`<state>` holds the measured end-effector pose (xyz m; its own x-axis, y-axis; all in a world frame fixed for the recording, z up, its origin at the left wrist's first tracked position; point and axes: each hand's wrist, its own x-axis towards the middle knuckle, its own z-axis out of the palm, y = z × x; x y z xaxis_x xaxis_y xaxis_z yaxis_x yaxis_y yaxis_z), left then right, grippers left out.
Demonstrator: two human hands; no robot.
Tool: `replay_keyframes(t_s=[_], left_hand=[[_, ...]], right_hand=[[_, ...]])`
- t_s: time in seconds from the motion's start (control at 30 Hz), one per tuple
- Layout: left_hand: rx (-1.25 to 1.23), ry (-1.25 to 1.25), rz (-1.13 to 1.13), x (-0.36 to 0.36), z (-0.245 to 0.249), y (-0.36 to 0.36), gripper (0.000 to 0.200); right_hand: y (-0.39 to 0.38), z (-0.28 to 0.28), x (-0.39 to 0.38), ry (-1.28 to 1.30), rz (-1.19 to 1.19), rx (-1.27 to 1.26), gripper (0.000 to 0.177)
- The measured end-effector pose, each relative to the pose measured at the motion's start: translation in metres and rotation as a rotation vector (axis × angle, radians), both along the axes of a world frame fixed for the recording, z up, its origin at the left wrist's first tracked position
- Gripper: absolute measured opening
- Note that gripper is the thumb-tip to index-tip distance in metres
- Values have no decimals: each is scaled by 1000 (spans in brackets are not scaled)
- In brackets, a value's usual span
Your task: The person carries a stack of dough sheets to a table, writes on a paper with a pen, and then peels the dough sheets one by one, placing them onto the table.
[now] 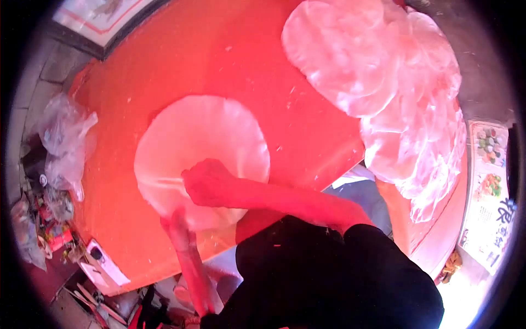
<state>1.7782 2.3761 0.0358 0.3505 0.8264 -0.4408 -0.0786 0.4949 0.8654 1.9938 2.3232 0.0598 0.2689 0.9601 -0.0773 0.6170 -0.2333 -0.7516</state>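
Observation:
A thin, pale round sheet (211,123) lies on the red-orange tabletop, its kind not clear from here. My right hand (209,182) is closed over the lower middle of it, and a straight crease in the sheet runs to its fingers. At the sheet's lower left edge is my left hand (178,222), its fingers blurred, so whether it grips the edge cannot be made out. Up and to the right, a big heap of similar thin sheets (339,55) overlaps in layers.
The tabletop (137,247) has small pale flecks on it. Clear plastic bags (66,137) sit along the left edge, above assorted clutter. A framed panel (101,19) stands at the top left. A printed poster (485,192) is at the far right.

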Motion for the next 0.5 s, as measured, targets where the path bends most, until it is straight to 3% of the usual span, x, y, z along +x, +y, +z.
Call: replay_keyframes(t_s=[0.1,0.2,0.4,0.47,0.5], left_hand=[[5,-111,42,-32,-16,-2,49],[-105,-192,-14,-71,-31,3,52],[-159,-84,49,-87,-79,-4,54],[-186,-158,-16,-89,-80,-5,51],[-176,-110,7,-81,-69,-7,49]], right_hand=[[-6,4,39,-62,-1,95,22],[-15,16,175,-83,-65,174,22],[-55,53,483,-680,-388,245,23],[-80,65,532,-847,-531,189,25],[-88,69,520,-873,-611,115,25]])
